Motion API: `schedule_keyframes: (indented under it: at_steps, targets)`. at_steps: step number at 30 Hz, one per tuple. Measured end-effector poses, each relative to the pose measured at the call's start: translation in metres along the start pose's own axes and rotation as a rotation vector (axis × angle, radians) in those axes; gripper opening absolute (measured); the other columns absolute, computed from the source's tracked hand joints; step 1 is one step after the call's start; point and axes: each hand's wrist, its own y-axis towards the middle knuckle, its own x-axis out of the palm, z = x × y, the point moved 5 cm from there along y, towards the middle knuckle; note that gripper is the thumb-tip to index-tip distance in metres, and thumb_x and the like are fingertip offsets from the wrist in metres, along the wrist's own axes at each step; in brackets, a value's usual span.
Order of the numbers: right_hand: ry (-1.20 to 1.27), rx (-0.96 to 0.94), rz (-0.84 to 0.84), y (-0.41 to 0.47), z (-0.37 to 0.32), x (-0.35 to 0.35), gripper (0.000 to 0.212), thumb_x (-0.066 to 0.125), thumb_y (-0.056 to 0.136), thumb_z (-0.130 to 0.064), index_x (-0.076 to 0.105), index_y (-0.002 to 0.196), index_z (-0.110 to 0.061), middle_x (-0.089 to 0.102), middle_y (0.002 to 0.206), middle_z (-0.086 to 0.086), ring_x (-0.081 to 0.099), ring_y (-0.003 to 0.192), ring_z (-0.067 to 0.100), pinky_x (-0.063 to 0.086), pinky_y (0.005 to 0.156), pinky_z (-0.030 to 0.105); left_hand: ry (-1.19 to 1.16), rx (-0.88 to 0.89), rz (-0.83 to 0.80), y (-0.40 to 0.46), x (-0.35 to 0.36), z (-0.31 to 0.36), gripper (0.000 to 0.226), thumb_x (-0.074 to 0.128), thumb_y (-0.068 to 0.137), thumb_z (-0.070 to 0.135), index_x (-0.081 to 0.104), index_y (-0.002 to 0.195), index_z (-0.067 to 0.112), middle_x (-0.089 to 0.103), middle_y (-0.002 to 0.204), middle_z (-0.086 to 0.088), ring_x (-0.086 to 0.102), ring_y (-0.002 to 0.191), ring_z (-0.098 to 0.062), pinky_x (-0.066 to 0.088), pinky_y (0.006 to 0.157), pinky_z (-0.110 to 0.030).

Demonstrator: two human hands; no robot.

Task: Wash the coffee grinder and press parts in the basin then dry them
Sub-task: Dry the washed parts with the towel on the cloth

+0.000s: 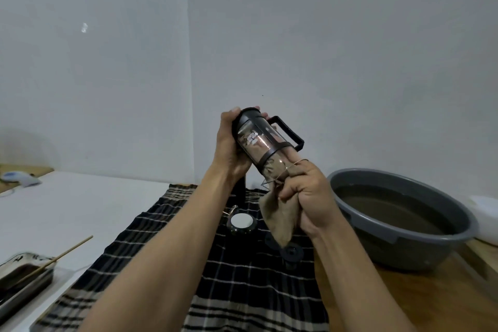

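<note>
Glass carafe: the clear glass press carafe [262, 144] in its black frame is held in the air, tilted, base up and away, mouth down toward the person, above the far edge of the plaid cloth.
Left hand: the left hand [229, 143] wraps the carafe's base end, fingers curled round it in a firm grip.
Right hand: the right hand [305, 194] is clenched round a tan drying rag [280, 218], part of which is stuffed into the carafe's mouth; the loose tail hangs below the fist.
Step in hand: this looks like drying the inside of the carafe.
Doing it well: my judgement is to twist the rag against the glass wall while the left hand counter-turns, push it to the bottom, and keep pressure gentle at the thin spout lip.
Plaid cloth: a dark checked cloth [242, 291] covers the bench middle; on it lie a round black part with a white top [242, 222] and black press pieces [288, 252] under the rag's tail.
Basin: the grey basin [404, 240] of murky water sits at the bench's right side, apart from the hands.
Left edge: a metal tray [27, 277] with a thin wooden stick [64, 253] resting across it.
</note>
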Motion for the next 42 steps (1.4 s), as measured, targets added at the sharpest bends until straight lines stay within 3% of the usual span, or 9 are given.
schedule_keyframes:
  at_steps: [6, 11, 14, 18, 22, 26, 29, 36, 42]
  targets:
    - [-0.665, 0.051, -0.055, -0.007, 0.0, -0.011, 0.065, 0.04, 0.089, 0.01, 0.067, 0.117, -0.041, 0.058, 0.065, -0.011, 0.048, 0.059, 0.015, 0.041, 0.054, 0.028, 0.786, -0.27, 0.085, 0.003, -0.001, 0.02, 0.059, 0.074, 0.074, 0.061, 0.071, 0.102, 0.009, 0.07, 0.093, -0.014, 0.062, 0.079, -0.027, 0.049, 0.071, -0.035]
    - [0.454, 0.186, 0.128, -0.011, 0.01, -0.016, 0.037, 0.043, 0.064, 0.017, 0.066, 0.085, -0.003, 0.058, 0.083, 0.015, 0.059, 0.067, 0.018, 0.053, 0.055, 0.023, 0.428, 0.03, 0.117, -0.006, -0.006, 0.008, 0.024, 0.063, 0.092, 0.031, 0.073, 0.083, 0.01, 0.066, 0.076, -0.009, 0.06, 0.066, -0.022, 0.047, 0.062, -0.032]
    - [0.617, 0.147, 0.13, -0.017, 0.013, -0.018, 0.036, 0.053, 0.053, 0.012, 0.058, 0.087, 0.002, 0.057, 0.079, 0.015, 0.061, 0.064, 0.022, 0.056, 0.056, 0.026, 0.259, 0.133, 0.021, -0.012, -0.007, 0.003, 0.03, 0.056, 0.094, 0.037, 0.071, 0.09, 0.011, 0.066, 0.086, -0.007, 0.063, 0.08, -0.023, 0.05, 0.076, -0.036]
    - [0.167, 0.035, 0.219, -0.012, 0.008, -0.026, 0.059, 0.029, 0.067, 0.021, 0.072, 0.093, -0.01, 0.065, 0.085, 0.012, 0.057, 0.076, 0.023, 0.051, 0.063, 0.028, 0.773, 0.093, 0.219, -0.016, -0.007, 0.011, 0.047, 0.057, 0.094, 0.062, 0.078, 0.101, 0.021, 0.077, 0.101, 0.003, 0.071, 0.096, -0.015, 0.054, 0.096, -0.038]
    - [-0.598, -0.122, 0.253, -0.008, -0.005, -0.041, 0.072, 0.037, 0.08, 0.011, 0.066, 0.117, -0.043, 0.067, 0.097, 0.003, 0.057, 0.082, 0.017, 0.051, 0.066, 0.038, 0.689, 0.087, 0.496, -0.019, 0.0, 0.024, 0.062, 0.039, 0.1, 0.067, 0.065, 0.094, 0.011, 0.06, 0.078, -0.001, 0.056, 0.068, -0.021, 0.05, 0.066, -0.036]
    - [-1.157, -0.272, 0.111, -0.001, -0.002, -0.024, 0.064, 0.044, 0.081, 0.019, 0.052, 0.137, -0.012, 0.05, 0.089, -0.008, 0.05, 0.08, -0.004, 0.04, 0.066, 0.005, 0.706, -0.115, 0.451, -0.014, 0.016, 0.016, 0.042, 0.062, 0.095, 0.051, 0.057, 0.09, 0.009, 0.052, 0.068, -0.005, 0.05, 0.052, -0.021, 0.047, 0.052, -0.031]
    - [-1.248, -0.259, 0.119, 0.006, 0.002, -0.02, 0.066, 0.043, 0.078, 0.017, 0.052, 0.137, -0.013, 0.051, 0.097, -0.008, 0.043, 0.077, 0.004, 0.036, 0.069, 0.012, 0.649, -0.054, 0.599, -0.016, 0.011, 0.006, 0.038, 0.056, 0.103, 0.04, 0.049, 0.084, 0.008, 0.048, 0.063, -0.005, 0.043, 0.048, -0.02, 0.04, 0.041, -0.021]
    - [0.406, 0.267, 0.441, -0.003, 0.017, -0.027, 0.032, 0.035, 0.068, 0.01, 0.059, 0.087, -0.001, 0.057, 0.071, 0.011, 0.057, 0.056, 0.021, 0.052, 0.055, 0.025, 0.542, 0.126, 0.658, -0.017, -0.005, -0.015, 0.056, 0.047, 0.106, 0.041, 0.028, 0.058, 0.018, 0.031, 0.041, 0.007, 0.029, 0.04, -0.018, 0.029, 0.042, -0.022]
    - [0.381, 0.383, 0.602, -0.013, 0.01, -0.043, 0.036, 0.034, 0.082, 0.003, 0.068, 0.093, 0.008, 0.07, 0.071, 0.016, 0.066, 0.044, 0.025, 0.053, 0.041, 0.024, 0.456, 0.05, 0.745, -0.007, -0.021, -0.008, 0.045, 0.052, 0.106, 0.032, 0.043, 0.067, 0.012, 0.044, 0.055, -0.004, 0.042, 0.043, -0.021, 0.038, 0.04, -0.024]
